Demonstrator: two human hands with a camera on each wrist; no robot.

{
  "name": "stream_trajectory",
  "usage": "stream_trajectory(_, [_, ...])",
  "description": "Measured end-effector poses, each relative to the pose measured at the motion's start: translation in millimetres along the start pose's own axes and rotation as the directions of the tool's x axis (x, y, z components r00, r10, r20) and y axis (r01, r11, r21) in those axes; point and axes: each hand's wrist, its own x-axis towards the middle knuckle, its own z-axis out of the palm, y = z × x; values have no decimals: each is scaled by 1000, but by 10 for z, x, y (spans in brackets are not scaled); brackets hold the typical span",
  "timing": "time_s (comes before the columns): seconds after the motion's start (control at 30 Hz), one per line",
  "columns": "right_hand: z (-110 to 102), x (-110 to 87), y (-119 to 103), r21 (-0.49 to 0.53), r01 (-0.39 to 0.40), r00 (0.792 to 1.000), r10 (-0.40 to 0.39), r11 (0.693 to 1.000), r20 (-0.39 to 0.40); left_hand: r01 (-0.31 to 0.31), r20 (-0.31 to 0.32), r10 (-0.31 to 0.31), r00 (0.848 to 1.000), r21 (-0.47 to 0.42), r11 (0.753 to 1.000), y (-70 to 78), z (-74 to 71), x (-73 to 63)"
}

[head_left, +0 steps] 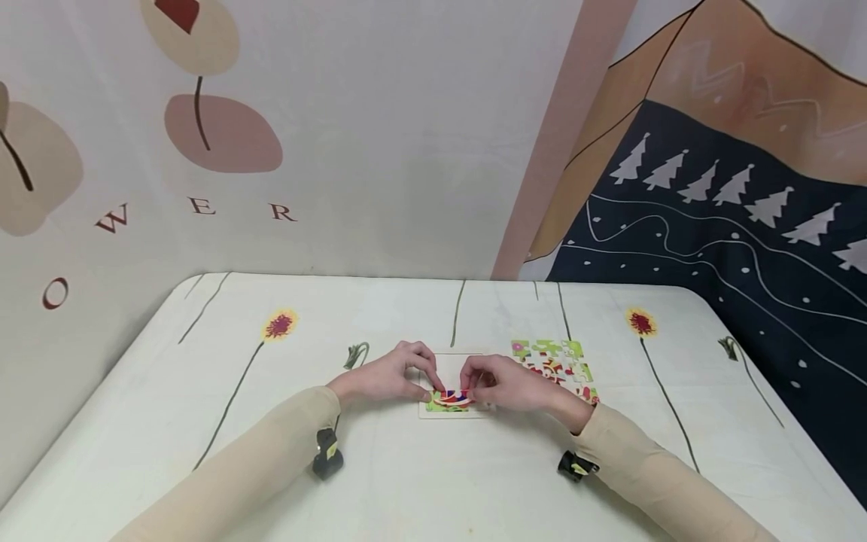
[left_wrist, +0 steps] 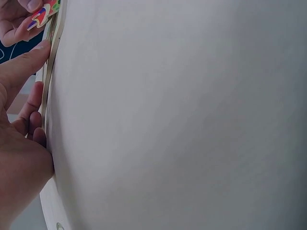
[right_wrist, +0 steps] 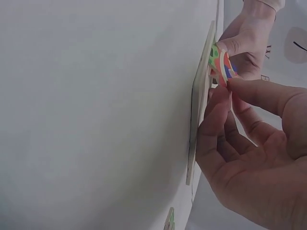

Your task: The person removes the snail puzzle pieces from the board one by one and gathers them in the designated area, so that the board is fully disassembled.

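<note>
A jigsaw section [head_left: 450,401] in green, red, white and purple shows at the near side of a pale puzzle board [head_left: 440,365] on the table. At its right end my right hand [head_left: 504,382] pinches a colourful puzzle piece [right_wrist: 223,66] between thumb and fingertips; in the right wrist view this piece stands tilted over the board. From the left, my left hand [head_left: 393,373] reaches in with thumb and index finger apart, the tips at the left end of the section. In the left wrist view its thumb [left_wrist: 31,62] lies along the board's edge.
Right of the board, partly behind my right forearm, lie several loose or joined puzzle pieces [head_left: 549,350]. A white cloth printed with flowers covers the table [head_left: 420,482]. Printed hangings [head_left: 406,150] rise behind it. Each wrist wears a small black camera [head_left: 328,454].
</note>
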Motion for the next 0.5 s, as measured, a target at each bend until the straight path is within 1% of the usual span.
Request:
stream_trajectory(0.23, [-32,-29,-19,21,2,1000,-1,1000,-14,3,5,-3,1000,-14,1000,5,-1,-6])
stream_trajectory(0.37, [-73,-77,-17,38,-13,1000,14,999,-16,11,12,-11,1000,-19,1000,13,-4,-5])
stream_trajectory(0.5, [-124,-148,-19,28,-33,999,34,999,-33,21,15,-20,1000,-26,999,11,-3,0])
